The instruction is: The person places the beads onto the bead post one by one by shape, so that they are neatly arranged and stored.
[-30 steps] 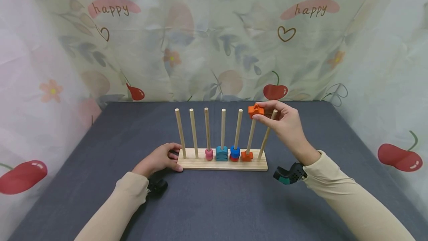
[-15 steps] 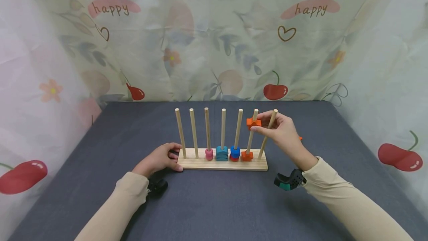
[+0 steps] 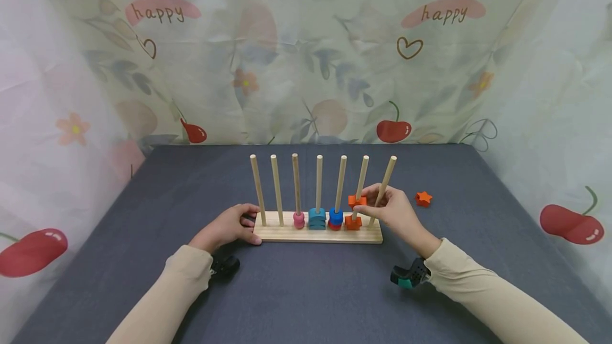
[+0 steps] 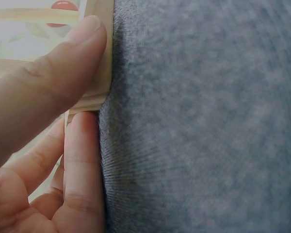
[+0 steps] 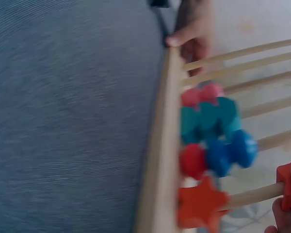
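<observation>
A wooden peg stand (image 3: 306,235) with several upright dowels sits on the table. At its left end my left hand (image 3: 228,229) grips the base, thumb (image 4: 82,46) on the front edge and fingers against the end. My right hand (image 3: 396,214) pinches an orange star bead (image 3: 356,201) threaded on the second dowel from the right, partway down. Below it on that dowel, apart from it, rests another orange star (image 3: 353,223). Pink beads (image 3: 298,220), teal pieces (image 3: 317,218) and blue beads (image 3: 336,216) over a red bead (image 3: 334,226) sit on neighbouring dowels.
A loose orange star (image 3: 423,199) lies on the dark tablecloth (image 3: 306,296), right of the stand and behind my right hand. The rightmost dowel (image 3: 386,179) rises beside my right hand. A printed curtain (image 3: 296,68) hangs behind the table.
My right hand has lowered the orange star from the dowel's top to just above the star below. The loose star on the table has come into view. My left hand stays put.
</observation>
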`<state>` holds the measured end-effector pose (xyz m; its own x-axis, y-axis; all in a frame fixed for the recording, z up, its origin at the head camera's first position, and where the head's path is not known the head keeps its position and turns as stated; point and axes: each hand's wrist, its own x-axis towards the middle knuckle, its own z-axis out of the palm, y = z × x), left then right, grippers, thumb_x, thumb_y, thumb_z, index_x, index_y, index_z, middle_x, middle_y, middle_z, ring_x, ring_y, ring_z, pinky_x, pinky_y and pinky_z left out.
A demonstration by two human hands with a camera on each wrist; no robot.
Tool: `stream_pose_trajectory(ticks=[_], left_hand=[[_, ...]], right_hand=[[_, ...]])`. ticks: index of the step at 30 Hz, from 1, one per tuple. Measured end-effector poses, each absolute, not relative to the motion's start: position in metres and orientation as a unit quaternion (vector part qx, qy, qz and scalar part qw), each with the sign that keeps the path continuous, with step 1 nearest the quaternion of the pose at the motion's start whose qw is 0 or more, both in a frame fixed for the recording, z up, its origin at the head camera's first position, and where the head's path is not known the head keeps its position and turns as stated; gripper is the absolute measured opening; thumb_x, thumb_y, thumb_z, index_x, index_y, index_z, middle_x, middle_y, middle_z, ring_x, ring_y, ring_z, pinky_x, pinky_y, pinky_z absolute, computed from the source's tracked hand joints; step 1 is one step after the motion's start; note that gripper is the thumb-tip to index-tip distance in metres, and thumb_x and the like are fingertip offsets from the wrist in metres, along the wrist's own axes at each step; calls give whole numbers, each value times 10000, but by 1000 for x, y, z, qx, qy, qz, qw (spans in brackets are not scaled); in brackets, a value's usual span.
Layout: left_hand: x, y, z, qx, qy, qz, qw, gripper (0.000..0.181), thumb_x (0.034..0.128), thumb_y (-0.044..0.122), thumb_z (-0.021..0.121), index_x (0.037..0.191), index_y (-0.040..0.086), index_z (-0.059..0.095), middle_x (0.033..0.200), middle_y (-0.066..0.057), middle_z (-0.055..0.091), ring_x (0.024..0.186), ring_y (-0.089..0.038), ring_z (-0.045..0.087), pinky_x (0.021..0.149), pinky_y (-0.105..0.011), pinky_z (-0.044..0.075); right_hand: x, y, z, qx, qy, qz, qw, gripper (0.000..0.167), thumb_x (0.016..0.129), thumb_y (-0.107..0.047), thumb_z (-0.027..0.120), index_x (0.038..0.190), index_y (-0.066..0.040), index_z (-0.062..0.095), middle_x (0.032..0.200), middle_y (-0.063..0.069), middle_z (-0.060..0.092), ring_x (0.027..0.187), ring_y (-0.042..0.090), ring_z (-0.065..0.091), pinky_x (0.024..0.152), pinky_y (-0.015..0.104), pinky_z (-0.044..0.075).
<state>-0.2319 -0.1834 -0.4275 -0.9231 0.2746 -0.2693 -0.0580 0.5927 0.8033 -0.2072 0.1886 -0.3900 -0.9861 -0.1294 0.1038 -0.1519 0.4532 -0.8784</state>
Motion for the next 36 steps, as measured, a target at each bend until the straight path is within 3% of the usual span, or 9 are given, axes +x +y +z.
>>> stream_pose_trajectory(ticks=[13, 23, 29, 36], left_hand=[[-234, -184, -427, 69, 872, 448, 186, 803, 664, 54, 880, 1359, -15, 484, 1268, -167, 524, 1031, -235, 551, 846, -332, 508], [-232, -183, -427, 67, 871, 449, 187, 787, 668, 58, 878, 1352, -10, 494, 1264, -168, 535, 1029, -237, 555, 847, -316, 505], [-232, -184, -427, 61, 870, 451, 190, 797, 664, 60, 881, 1358, 4, 494, 1273, -154, 527, 1027, -227, 549, 841, -314, 505], [-233, -184, -428, 63, 869, 454, 186, 796, 660, 49, 881, 1355, -2, 496, 1267, -158, 521, 1019, -227, 550, 833, -317, 510]], right_hand=[[-210, 187, -418, 69, -863, 499, -27, 295, 799, -202, 802, 1015, -65, 657, 983, 101, 711, 853, 180, 648, 726, 301, 512], [-211, 186, -426, 78, -879, 469, -32, 334, 780, -195, 817, 1035, -71, 640, 962, 95, 706, 869, 191, 647, 733, 321, 520], [-211, 189, -433, 79, -876, 474, -37, 464, 757, -177, 834, 1145, -48, 615, 1081, 158, 692, 977, 262, 667, 852, 418, 532], [-209, 203, -427, 112, -840, 525, -77, 690, 771, -154, 821, 1356, -3, 488, 1329, 215, 558, 1187, 358, 568, 971, 462, 474]])
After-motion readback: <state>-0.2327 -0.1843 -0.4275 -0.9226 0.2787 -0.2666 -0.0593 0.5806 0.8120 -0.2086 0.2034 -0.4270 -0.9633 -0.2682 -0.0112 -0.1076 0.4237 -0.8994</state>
